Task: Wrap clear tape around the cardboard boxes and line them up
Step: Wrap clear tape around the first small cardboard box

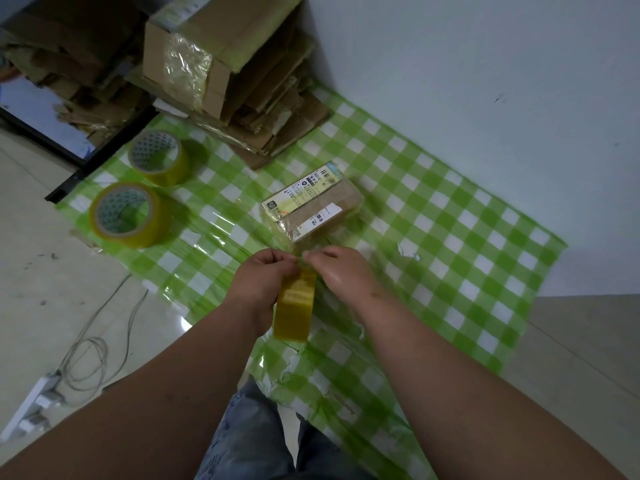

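A small cardboard box with white shipping labels lies on the green checked sheet, just beyond my hands. My left hand grips a yellowish roll of clear tape, seen edge-on and held upright above the sheet. My right hand pinches the tape's loose end at the top of the roll, right next to my left fingertips. Both hands hover a little short of the box without touching it.
Two more tape rolls lie flat at the sheet's left. A larger taped carton sits on a pile of flattened cardboard at the back. A white wall bounds the right. Cables and a power strip lie on the floor at left.
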### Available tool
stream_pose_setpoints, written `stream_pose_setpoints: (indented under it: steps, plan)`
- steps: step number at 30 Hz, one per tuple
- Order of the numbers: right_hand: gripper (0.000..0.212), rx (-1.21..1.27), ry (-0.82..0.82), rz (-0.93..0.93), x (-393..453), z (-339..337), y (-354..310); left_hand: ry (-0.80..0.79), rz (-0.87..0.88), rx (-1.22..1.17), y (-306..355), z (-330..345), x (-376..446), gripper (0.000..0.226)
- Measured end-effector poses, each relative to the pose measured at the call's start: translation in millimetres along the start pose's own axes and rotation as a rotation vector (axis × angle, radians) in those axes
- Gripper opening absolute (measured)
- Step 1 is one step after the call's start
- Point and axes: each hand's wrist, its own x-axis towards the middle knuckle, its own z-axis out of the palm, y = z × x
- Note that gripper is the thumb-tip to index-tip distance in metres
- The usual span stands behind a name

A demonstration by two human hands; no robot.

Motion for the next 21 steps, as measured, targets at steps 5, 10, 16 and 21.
stream_pose_setpoints:
  steps: [5, 10, 16, 21]
  plan:
    - [0.017, 0.128, 0.056, 0.034, 6, 12, 1, -0.027, 0.022, 0.014, -2, -3, -1, 0.014]
    - [0.020, 0.032, 0.039, -0.018, 7, 10, -1, 0.117, 0.198, 0.371, 1, -1, -5, 0.013]
    - [0.023, -0.115, 0.018, -0.094, 5, 19, -11, 0.360, 0.456, 0.721, -6, 6, -11, 0.028]
    - [0.017, -0.065, 0.014, -0.131, 5, 17, -8, 0.417, 0.708, 0.674, 11, -12, 4, 0.054]
